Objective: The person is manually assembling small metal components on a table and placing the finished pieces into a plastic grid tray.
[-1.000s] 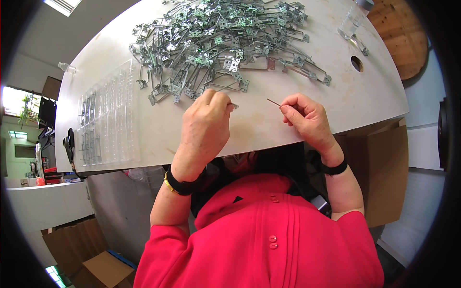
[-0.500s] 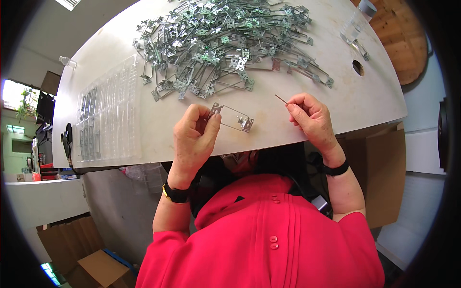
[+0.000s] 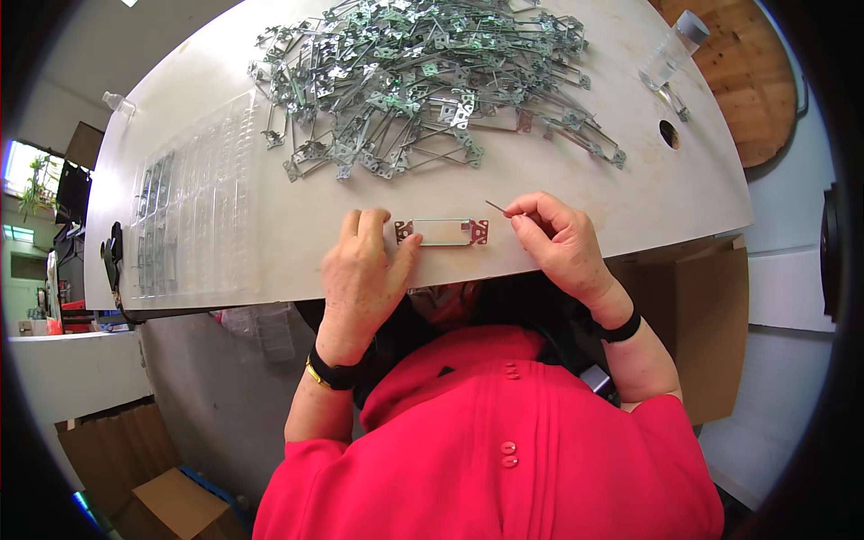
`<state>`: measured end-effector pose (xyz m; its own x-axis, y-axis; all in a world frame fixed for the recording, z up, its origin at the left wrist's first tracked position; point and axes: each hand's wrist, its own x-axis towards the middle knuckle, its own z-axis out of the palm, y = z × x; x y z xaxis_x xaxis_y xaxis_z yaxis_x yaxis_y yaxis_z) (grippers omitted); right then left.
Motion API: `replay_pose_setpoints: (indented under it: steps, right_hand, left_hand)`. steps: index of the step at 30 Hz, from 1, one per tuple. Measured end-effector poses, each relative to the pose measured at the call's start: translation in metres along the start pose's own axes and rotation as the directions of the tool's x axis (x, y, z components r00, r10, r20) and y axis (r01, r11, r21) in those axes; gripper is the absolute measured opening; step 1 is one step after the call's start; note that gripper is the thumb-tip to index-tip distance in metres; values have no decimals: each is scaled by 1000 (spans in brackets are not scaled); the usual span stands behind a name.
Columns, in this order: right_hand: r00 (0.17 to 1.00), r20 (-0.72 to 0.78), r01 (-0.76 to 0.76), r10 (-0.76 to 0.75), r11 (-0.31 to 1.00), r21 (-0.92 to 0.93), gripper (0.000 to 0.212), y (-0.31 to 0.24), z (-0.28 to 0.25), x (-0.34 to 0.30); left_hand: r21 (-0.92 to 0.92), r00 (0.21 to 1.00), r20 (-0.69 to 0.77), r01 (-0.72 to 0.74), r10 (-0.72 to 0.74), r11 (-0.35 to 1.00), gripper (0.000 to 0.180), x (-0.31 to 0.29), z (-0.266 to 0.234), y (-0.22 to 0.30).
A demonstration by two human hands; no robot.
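Observation:
A metal frame (image 3: 480, 232) made of two thin rods joining punched end plates lies flat on the table near the front edge. By its left end is my left hand (image 3: 355, 270), the thumb and fingers apart and nothing held. The thumb tip meets the frame's near left corner; whether it presses there I cannot tell. Just right of the frame, my right hand (image 3: 562, 243) pinches a thin metal rod (image 3: 494, 207) between thumb and forefinger. The rod points up and left, apart from the frame, and its lower end is hidden in the fingers.
A large heap of similar metal frames (image 3: 405, 81) covers the table's far middle. On the left lies a clear plastic tray (image 3: 211, 207) with frames in its left compartments. A clear bottle (image 3: 664, 61) and a round hole (image 3: 669, 134) are at the right.
The metal frame, earlier held tilted in my left fingers, now lies flat on the table, let go. My right hand has moved left, bringing the rod closer to it.

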<state>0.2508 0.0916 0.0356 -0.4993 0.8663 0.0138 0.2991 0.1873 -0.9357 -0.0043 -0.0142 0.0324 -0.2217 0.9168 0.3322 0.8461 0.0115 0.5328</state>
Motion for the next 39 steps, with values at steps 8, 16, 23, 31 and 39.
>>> replay_pose_setpoints:
  steps: [8, 16, 23, 31, 39]
  right_hand:
    - [997, -75, 6, -5, 1000, 13, 8, -2, 6, 0]
    - [969, -152, 152, -196, 953, -262, 3, -20, 11, -7]
    - [927, -140, 266, -349, 872, -410, 9, -24, 23, -4]
    - [884, -85, 353, -460, 775, -524, 13, -26, 30, 6]
    - [880, -72, 354, -469, 751, -558, 14, -24, 28, 7]
  left_hand:
    - [-176, 995, -14, -98, 97, 980, 23, 5, 9, -3]
    - [-340, 997, -78, -27, 0, 940, 19, -4, 22, 4]
    - [-358, 991, -128, -72, 28, 931, 23, -10, 32, 3]
    - [-364, 994, -106, -71, 35, 929, 25, -10, 30, 4]
    - [-365, 989, -136, -106, 60, 925, 24, -9, 32, 1]
